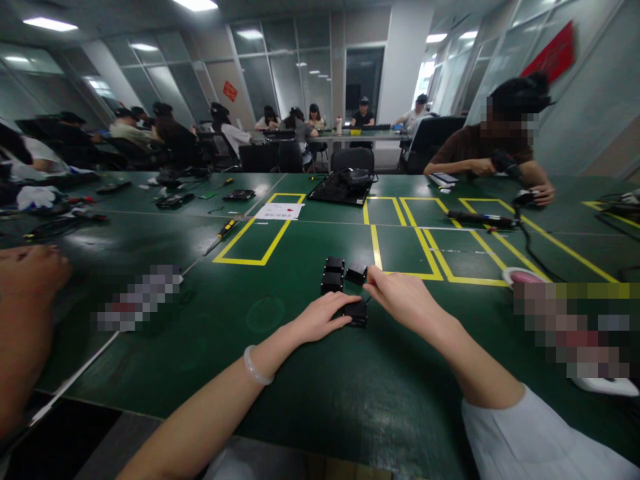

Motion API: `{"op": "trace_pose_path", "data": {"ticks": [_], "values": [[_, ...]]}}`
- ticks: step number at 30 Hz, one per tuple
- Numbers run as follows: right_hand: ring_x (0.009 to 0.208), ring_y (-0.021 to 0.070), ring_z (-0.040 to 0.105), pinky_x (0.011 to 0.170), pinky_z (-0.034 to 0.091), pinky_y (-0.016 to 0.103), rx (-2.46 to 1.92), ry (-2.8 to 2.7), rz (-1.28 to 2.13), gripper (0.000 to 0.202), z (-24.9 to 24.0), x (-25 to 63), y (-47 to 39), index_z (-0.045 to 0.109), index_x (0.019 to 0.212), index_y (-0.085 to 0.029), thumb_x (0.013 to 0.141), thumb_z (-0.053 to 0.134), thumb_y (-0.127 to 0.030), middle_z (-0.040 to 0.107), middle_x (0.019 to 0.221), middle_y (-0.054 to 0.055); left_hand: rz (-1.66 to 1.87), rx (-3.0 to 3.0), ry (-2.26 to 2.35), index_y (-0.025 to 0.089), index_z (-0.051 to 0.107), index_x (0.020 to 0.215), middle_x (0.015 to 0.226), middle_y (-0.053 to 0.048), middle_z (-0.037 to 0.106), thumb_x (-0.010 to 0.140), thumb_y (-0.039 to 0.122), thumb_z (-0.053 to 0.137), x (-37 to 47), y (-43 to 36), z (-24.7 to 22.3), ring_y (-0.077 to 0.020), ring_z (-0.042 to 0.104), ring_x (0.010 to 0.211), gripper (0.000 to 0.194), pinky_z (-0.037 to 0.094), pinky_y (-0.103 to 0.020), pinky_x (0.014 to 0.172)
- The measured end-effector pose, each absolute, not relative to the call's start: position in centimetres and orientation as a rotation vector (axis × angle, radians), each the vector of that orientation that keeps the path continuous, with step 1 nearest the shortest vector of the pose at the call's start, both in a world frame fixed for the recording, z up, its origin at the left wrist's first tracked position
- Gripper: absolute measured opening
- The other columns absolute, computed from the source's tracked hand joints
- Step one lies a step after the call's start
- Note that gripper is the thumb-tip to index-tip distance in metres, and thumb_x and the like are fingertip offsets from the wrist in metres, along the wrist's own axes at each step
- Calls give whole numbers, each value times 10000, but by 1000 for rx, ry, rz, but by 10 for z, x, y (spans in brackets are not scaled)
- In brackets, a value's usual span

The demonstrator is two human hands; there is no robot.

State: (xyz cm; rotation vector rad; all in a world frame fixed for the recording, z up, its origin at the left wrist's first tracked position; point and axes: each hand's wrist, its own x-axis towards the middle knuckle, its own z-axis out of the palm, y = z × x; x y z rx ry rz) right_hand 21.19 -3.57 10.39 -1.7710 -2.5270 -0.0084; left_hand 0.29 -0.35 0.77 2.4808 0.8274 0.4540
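Observation:
My left hand (330,315) rests on the green table with its thumb and fingers closed about a small black block (356,311), pressing it to the surface. Fingers pinched, my right hand (395,290) is just above and right of that block. A thin dark piece (369,301) sticks out below its fingertips toward the block; its kind is too small to tell. Another black block (357,271) lies tilted beside the right fingertips. Left of it, more black blocks (333,275) stand together in a short row.
Yellow tape outlines (265,262) mark the green table. A yellow-and-black screwdriver (226,228) and a paper sheet (279,211) lie ahead. A black tray (340,192) stands beyond. Another person's arm (25,300) is at left. Across the table, a person holds a dark power tool (507,163).

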Motion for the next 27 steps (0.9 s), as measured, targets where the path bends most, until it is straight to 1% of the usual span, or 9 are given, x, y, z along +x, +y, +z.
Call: {"op": "trace_pose_path", "data": {"ticks": [3,6,8,12,16,19,22,25,27], "values": [[680,181,633,505,210,273,-1741,-2534,22,158,103,213,-35,466,1042,-201,955,353,-268,693,813,42,452,2482,823,271,408,1383,1297,-56,548,963,341,481,3,-3,8,-223,517,1140,432,410,-366,997],[691,171,628,512,224,268,-1676,-2513,49,128,103,214,-36,450,1032,-198,937,379,-245,686,840,38,458,2488,819,270,405,1387,1295,-58,549,963,346,480,3,-3,8,-222,520,1137,437,409,-365,998],[705,173,631,515,228,264,-1668,-2501,56,120,103,214,-37,451,1016,-199,939,386,-266,686,851,39,461,2487,818,270,407,1384,1292,-56,551,963,344,480,3,-3,8,-221,523,1130,434,412,-363,993],[698,190,638,508,203,267,-1748,-2513,30,188,103,211,-36,475,997,-202,968,349,-340,692,808,45,454,2491,818,274,402,1390,1291,-52,551,961,345,484,3,-2,6,-221,522,1123,442,412,-365,989],[678,182,633,501,202,270,-1728,-2513,29,149,102,212,-35,470,1024,-196,953,356,-262,690,819,41,458,2486,814,271,403,1389,1302,-52,544,965,351,476,3,-3,7,-221,512,1140,438,400,-367,1006],[677,169,625,498,210,266,-1675,-2496,34,127,102,213,-36,461,1019,-196,937,377,-246,684,839,34,459,2481,819,273,405,1387,1302,-52,543,966,353,472,3,-3,7,-226,510,1145,433,401,-370,1005],[691,167,624,503,217,262,-1665,-2493,44,124,103,213,-37,463,1004,-198,943,378,-266,683,845,35,453,2485,820,275,403,1388,1301,-52,542,965,346,476,2,-3,6,-225,512,1142,435,403,-369,1003],[696,181,630,500,207,263,-1719,-2501,27,176,104,212,-37,475,997,-200,962,368,-336,688,819,40,448,2492,821,277,399,1391,1299,-52,543,963,340,482,3,-1,5,-223,516,1134,440,407,-367,996],[674,185,629,495,190,267,-1769,-2514,-3,197,104,212,-36,482,1001,-198,969,351,-342,689,794,47,447,2492,823,276,400,1391,1299,-54,541,962,339,485,3,-1,5,-225,516,1135,441,409,-367,995]]}}
